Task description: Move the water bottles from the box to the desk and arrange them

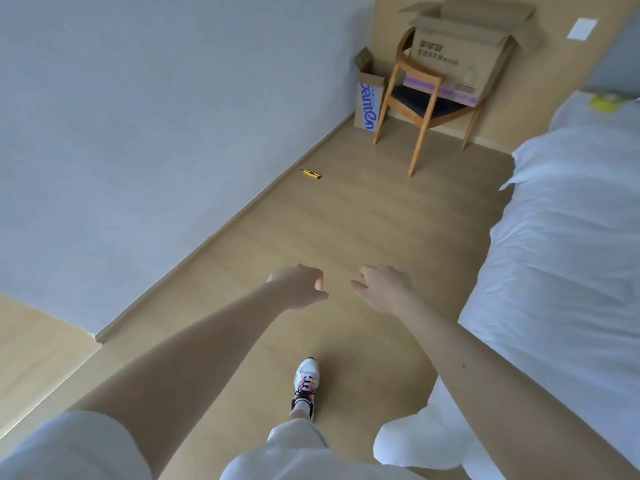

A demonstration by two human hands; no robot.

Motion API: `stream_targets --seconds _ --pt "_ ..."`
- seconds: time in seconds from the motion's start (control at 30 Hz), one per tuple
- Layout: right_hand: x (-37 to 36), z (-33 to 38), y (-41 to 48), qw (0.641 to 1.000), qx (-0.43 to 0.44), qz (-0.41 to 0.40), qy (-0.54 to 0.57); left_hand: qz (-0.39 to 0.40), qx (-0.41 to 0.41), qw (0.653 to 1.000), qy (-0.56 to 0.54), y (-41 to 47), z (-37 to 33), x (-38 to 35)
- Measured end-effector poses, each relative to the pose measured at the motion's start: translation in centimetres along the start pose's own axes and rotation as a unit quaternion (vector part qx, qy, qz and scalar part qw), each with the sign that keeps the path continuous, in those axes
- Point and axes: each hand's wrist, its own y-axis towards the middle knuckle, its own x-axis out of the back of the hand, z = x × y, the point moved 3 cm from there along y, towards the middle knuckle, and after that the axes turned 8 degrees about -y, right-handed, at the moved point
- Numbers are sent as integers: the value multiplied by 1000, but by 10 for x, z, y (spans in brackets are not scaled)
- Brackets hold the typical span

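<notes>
Wooden floor [311, 237], bed [571, 220], chair [426, 98], box [464, 53]

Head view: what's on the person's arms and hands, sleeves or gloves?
Left hand and right hand are bare, no gloves, rings or watch showing. A short white sleeve covers the left upper arm; the right sleeve is out of frame.

soft, even daylight fills my view, shadows faint on the floor [311, 237]; the wide lens bends edges, and everything looks slightly blurred.
</notes>
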Motion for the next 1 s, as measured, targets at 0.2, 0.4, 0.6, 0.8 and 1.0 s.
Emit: stream_targets --seconds 0.2,0.4,0.6,0.8,1.0 --pt "35 -16 75 998 -49 25 -1 29 -53 998 9 95 8 52" --pt "87 -5 144 997 -70 13 11 42 -71 996 30 168 38 113" --pt "112 -28 178 994 -106 39 13 41 -115 993 8 225 24 151" --pt "122 -57 218 991 -120 45 30 68 -127 989 26 274 7 162" --pt "140 -101 274 991 -126 36 41 59 -125 990 40 336 -19 197"
